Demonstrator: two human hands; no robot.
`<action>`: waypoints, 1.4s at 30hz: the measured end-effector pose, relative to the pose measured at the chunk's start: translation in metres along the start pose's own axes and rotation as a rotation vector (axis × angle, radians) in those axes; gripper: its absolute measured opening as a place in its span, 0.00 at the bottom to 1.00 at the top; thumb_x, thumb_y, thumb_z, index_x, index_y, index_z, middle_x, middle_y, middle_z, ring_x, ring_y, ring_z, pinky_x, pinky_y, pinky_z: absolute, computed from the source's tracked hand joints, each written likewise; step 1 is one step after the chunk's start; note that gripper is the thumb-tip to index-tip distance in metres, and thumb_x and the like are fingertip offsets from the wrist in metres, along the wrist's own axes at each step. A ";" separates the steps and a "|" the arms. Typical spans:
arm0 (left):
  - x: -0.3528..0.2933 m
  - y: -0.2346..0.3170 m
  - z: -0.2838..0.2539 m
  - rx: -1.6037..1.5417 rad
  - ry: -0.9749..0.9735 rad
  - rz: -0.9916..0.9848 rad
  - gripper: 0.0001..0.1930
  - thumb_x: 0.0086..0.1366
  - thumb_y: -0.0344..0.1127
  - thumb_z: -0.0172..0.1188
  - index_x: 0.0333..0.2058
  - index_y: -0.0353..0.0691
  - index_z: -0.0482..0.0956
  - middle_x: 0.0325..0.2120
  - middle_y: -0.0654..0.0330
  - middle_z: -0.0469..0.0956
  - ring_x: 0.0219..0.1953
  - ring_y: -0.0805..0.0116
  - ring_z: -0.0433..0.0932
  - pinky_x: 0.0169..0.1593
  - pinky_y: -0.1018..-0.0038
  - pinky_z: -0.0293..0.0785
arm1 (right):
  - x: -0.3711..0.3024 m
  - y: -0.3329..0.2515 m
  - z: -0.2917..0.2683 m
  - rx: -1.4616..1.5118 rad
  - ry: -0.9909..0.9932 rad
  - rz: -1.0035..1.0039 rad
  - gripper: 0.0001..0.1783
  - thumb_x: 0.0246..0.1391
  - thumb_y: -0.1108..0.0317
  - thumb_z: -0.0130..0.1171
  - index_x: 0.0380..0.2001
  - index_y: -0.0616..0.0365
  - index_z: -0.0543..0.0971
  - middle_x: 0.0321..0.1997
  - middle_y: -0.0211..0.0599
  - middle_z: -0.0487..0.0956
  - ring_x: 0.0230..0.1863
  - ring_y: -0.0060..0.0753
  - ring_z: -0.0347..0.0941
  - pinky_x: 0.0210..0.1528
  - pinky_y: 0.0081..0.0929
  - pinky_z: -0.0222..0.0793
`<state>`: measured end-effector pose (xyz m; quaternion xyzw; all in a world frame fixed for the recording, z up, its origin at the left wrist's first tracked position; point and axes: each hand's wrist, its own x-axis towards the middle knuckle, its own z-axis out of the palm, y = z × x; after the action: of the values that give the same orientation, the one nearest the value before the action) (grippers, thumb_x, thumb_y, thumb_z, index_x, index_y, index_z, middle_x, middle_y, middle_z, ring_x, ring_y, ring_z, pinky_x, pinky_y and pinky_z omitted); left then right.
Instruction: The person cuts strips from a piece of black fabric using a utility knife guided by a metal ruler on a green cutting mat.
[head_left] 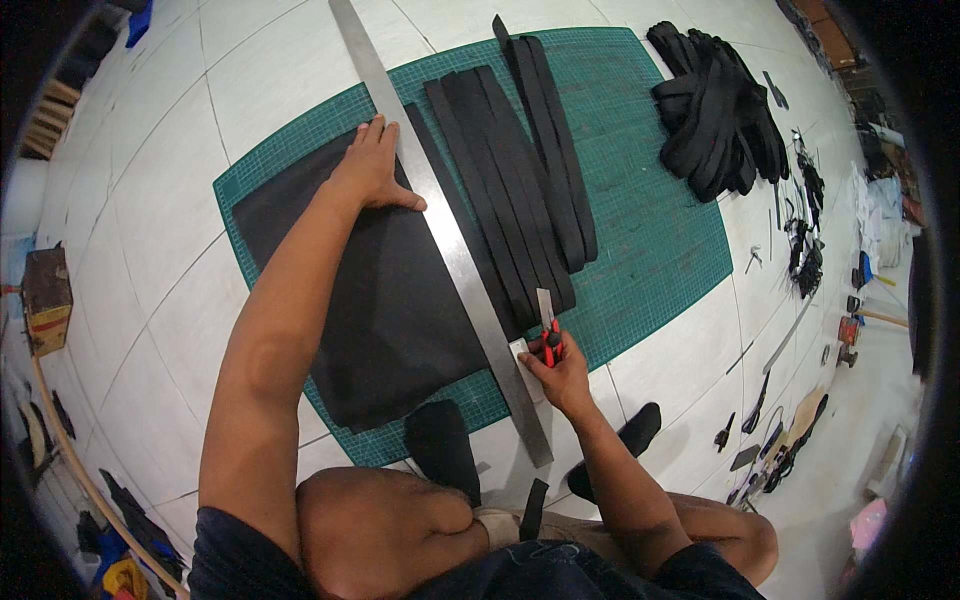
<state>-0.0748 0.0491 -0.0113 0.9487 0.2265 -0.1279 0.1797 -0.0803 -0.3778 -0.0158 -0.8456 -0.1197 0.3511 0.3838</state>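
Note:
A long steel ruler (450,235) lies across a folded black fabric sheet (385,310) on a green cutting mat (650,260). My left hand (378,172) rests open on the fabric and the ruler's left edge, its thumb on the metal. Near the ruler's lower end, my right hand (562,378) is closed around a red and black cutter knife (552,345) whose wide blade points away from me. Between the right fingers and the ruler sits a small whitish rectangular piece (518,352); whether I grip it too is unclear. Black fabric strips (490,180) lie right of the ruler.
A looped pile of black strips (715,110) overlaps the mat's far right corner. Scraps (805,220) and small scissors (755,258) are scattered on the white tiled floor (150,220). My feet, in black socks (440,445), are by the mat's near edge. A wooden box (48,300) stands far left.

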 end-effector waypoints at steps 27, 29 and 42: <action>-0.002 0.014 -0.012 -0.024 -0.095 -0.065 0.70 0.33 0.59 0.82 0.70 0.32 0.50 0.72 0.35 0.38 0.74 0.35 0.40 0.74 0.52 0.47 | -0.002 0.003 -0.001 -0.031 0.053 -0.041 0.20 0.48 0.59 0.75 0.35 0.60 0.76 0.31 0.42 0.80 0.32 0.36 0.77 0.39 0.34 0.72; -0.002 0.016 -0.013 -0.025 -0.101 -0.057 0.71 0.33 0.59 0.82 0.70 0.31 0.50 0.72 0.34 0.38 0.74 0.35 0.40 0.74 0.52 0.47 | -0.002 0.007 -0.002 -0.042 0.060 -0.037 0.21 0.48 0.58 0.75 0.35 0.60 0.76 0.31 0.42 0.80 0.32 0.37 0.77 0.39 0.33 0.72; -0.005 0.035 -0.010 0.230 0.013 -0.030 0.69 0.32 0.61 0.81 0.69 0.33 0.55 0.70 0.40 0.51 0.70 0.41 0.55 0.69 0.53 0.59 | 0.009 0.041 -0.033 0.076 0.135 -0.075 0.21 0.50 0.62 0.73 0.40 0.60 0.75 0.34 0.38 0.81 0.35 0.34 0.77 0.41 0.32 0.72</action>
<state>-0.0605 0.0218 0.0094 0.9603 0.2258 -0.1496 0.0663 -0.0541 -0.4200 -0.0352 -0.8470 -0.1116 0.2828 0.4360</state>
